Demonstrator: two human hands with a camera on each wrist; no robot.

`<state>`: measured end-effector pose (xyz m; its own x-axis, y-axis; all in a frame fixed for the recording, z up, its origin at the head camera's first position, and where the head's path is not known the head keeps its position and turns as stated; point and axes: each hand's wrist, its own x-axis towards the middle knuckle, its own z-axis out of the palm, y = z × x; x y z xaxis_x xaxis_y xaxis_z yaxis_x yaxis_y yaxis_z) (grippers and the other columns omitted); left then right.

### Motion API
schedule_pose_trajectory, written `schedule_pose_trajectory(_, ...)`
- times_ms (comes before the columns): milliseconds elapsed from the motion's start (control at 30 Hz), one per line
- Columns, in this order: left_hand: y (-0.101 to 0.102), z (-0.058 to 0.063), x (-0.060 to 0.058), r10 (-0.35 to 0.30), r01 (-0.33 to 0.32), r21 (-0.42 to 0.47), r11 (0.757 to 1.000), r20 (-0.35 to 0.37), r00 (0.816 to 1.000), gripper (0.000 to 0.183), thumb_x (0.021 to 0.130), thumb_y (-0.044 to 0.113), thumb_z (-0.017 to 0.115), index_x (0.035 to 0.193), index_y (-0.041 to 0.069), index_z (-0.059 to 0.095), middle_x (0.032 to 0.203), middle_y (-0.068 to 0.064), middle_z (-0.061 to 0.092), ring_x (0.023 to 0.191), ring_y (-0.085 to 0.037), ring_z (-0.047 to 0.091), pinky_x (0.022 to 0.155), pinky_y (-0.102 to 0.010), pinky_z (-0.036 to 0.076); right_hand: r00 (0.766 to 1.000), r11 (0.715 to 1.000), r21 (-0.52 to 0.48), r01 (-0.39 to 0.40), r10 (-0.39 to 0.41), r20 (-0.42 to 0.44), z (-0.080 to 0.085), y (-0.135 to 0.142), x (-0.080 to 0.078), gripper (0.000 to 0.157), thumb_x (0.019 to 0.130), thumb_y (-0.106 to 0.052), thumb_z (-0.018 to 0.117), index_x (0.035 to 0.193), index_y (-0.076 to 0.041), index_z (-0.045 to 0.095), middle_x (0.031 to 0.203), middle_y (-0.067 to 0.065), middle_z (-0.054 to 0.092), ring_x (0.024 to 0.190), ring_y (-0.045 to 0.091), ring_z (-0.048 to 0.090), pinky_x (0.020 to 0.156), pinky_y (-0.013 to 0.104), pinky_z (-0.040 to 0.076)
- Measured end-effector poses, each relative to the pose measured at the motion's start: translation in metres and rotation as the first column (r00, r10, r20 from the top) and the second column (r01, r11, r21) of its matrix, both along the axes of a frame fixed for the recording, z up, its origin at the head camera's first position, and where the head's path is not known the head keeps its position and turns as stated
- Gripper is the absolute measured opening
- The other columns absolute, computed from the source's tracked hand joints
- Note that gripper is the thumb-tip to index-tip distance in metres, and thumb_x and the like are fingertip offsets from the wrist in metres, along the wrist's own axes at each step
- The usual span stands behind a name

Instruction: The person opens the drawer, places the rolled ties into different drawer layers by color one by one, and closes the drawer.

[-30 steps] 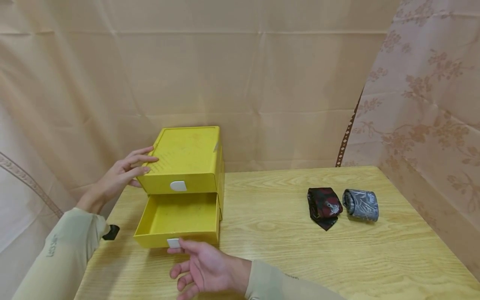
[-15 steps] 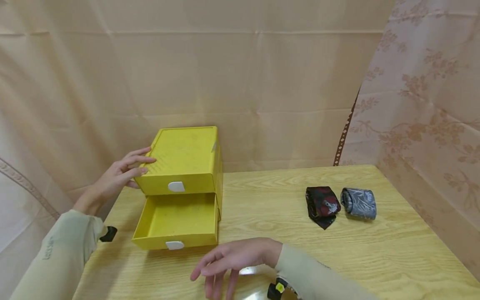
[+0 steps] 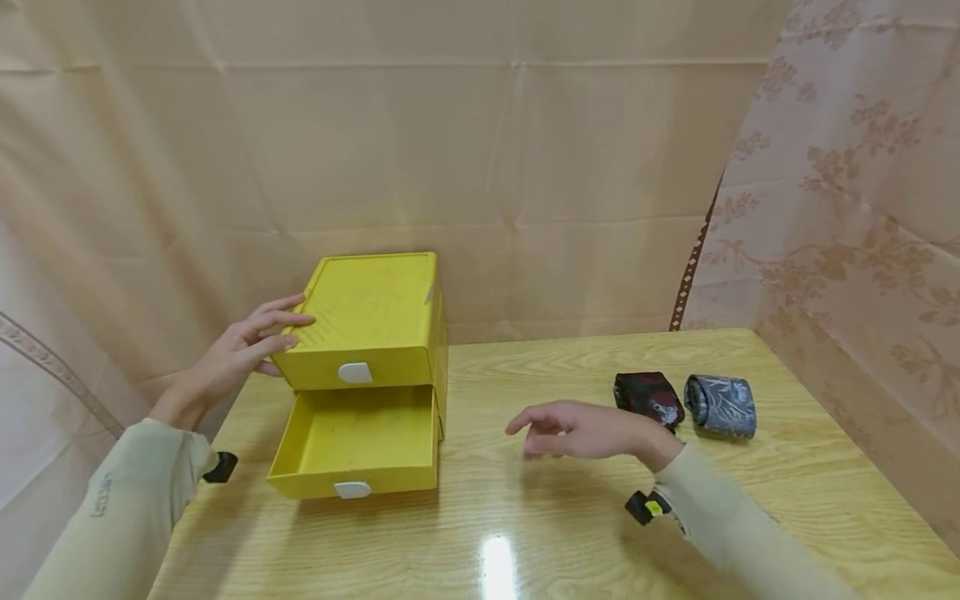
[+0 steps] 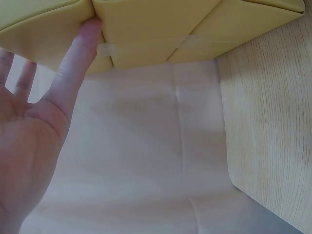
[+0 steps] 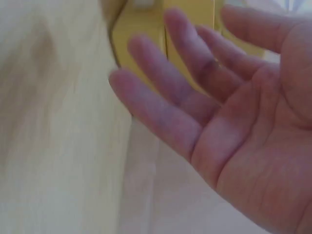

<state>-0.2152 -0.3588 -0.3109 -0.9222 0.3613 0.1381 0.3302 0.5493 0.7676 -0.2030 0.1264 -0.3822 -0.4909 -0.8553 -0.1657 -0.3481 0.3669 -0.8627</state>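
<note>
A yellow two-drawer box (image 3: 371, 304) stands at the table's left, its lower drawer (image 3: 360, 429) pulled out and bare inside. The upper drawer is closed, and both fronts carry a white tab handle (image 3: 353, 489). My left hand (image 3: 236, 350) rests on the box's top left edge, fingers spread on top; in the left wrist view its thumb (image 4: 80, 53) touches the side. Over the table between box and ties, my right hand (image 3: 588, 429) holds nothing, its fingers loosely bent. Just beyond it lies a rolled dark red and black tie (image 3: 648, 393), partly hidden, beside a rolled grey patterned tie (image 3: 722, 407).
The wooden table (image 3: 525, 517) reaches back to a beige curtain (image 3: 480, 167). A floral curtain (image 3: 862, 250) hangs along the right side. Small black wrist devices (image 3: 641, 507) sit on both wrists.
My right hand has let go of the lower drawer's handle and moved right and away from me, toward the ties. My left hand and the open drawer have stayed in place.
</note>
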Motion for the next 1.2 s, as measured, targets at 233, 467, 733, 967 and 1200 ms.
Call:
schedule_pose_trajectory(233,0.000,0.000,0.001,0.000,-0.001,-0.021,1.000,-0.023,1.000,0.035,0.100,0.020,0.049,0.134,0.015,0.053,0.155,0.004,0.021,0.118,-0.010,0.043,0.068,-0.036,0.053,0.915,0.966,0.105,0.236,-0.184,-0.358,0.000,0.070,-0.030,0.039,0.098,-0.025,0.054,0.136,-0.015,0.049,0.123,0.002,0.059,0.113,0.023,0.055,0.091,0.046,0.045)
schedule_pose_trajectory(467,-0.001,-0.002,0.000,-0.008,0.008,-0.003,1.000,-0.007,1.000,0.035,0.100,0.019,0.049,0.134,0.014,0.053,0.155,0.004,0.020,0.117,-0.011,0.043,0.068,-0.039,0.053,0.856,0.919,0.234,0.318,-0.172,-0.488,-0.004,0.119,-0.050,0.049,0.093,-0.011,0.061,0.139,-0.004,0.044,0.139,0.019,0.044,0.125,0.040,0.042,0.096,0.054,0.039)
schedule_pose_trajectory(733,-0.001,-0.002,-0.001,-0.014,0.014,-0.006,1.000,-0.013,1.000,0.035,0.100,0.019,0.049,0.135,0.014,0.053,0.155,0.004,0.020,0.118,-0.013,0.042,0.067,-0.037,0.053,0.881,0.887,0.339,0.314,-0.140,-0.452,-0.016,0.138,-0.066,0.065,0.088,-0.020,0.069,0.142,0.000,0.038,0.138,0.030,0.037,0.125,0.048,0.037,0.094,0.059,0.037)
schedule_pose_trajectory(967,-0.002,-0.003,-0.001,-0.015,0.015,-0.008,1.000,-0.022,1.000,0.034,0.101,0.020,0.049,0.134,0.015,0.053,0.155,0.005,0.021,0.120,-0.012,0.041,0.068,-0.038,0.053,0.909,0.865,0.374,0.335,-0.192,-0.371,-0.034,0.134,-0.074,0.084,0.083,-0.025,0.074,0.146,0.003,0.027,0.139,0.033,0.032,0.126,0.050,0.034,0.095,0.060,0.036)
schedule_pose_trajectory(1200,-0.003,-0.003,-0.001,-0.010,0.009,-0.015,1.000,-0.030,0.999,0.035,0.100,0.018,0.049,0.135,0.014,0.053,0.155,0.004,0.021,0.120,-0.010,0.040,0.068,-0.038,0.052,0.910,0.829,0.416,0.373,-0.239,-0.340,-0.040,0.127,-0.074,0.090,0.081,-0.023,0.076,0.146,0.005,0.022,0.140,0.037,0.026,0.127,0.052,0.029,0.096,0.061,0.034)
